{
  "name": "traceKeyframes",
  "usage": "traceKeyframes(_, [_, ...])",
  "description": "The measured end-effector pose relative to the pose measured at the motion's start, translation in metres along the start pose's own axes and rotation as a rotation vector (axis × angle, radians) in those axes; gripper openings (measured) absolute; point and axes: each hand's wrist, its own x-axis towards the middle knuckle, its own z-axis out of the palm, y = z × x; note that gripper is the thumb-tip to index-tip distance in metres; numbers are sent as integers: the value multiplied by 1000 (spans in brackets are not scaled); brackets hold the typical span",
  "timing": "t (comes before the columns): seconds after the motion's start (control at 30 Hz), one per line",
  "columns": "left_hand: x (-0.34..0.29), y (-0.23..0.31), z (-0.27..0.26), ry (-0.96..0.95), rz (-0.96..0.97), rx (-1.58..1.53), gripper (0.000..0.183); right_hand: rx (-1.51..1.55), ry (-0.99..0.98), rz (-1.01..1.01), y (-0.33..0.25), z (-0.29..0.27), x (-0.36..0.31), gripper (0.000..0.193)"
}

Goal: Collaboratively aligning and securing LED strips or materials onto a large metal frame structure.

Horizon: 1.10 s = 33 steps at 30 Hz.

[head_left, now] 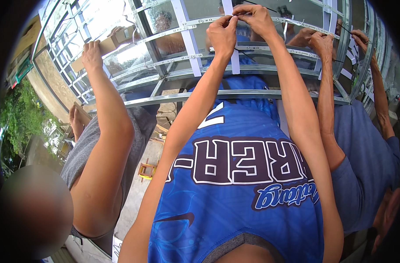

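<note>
While both hands (240,22) pinch, tie (246,55) dangles below.

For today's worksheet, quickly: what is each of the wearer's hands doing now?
Left hand: closed, pinching the white strip.
Right hand: closed, pinching the same strip's top.

Co-workers' arms (104,131) (326,101) flank; metal frame (235,93) blocks ahead.

shiny metal frame (235,94), glossy blue cloth jersey (243,184).
</note>
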Motion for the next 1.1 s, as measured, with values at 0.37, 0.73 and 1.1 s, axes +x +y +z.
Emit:
traceKeyframes(0.37, [0, -7, -1, 18, 61, -11, 26, -9, 31, 26, -1, 4, 0, 14])
traceKeyframes(0.73, [2, 1, -2, 0, -35, -23, 25, 133, 0, 54, -2, 6, 0, 21])
traceKeyframes(1.1, [5, -4, -2, 9, 1, 34, 24, 83, -26, 45, -23, -4, -9, 17])
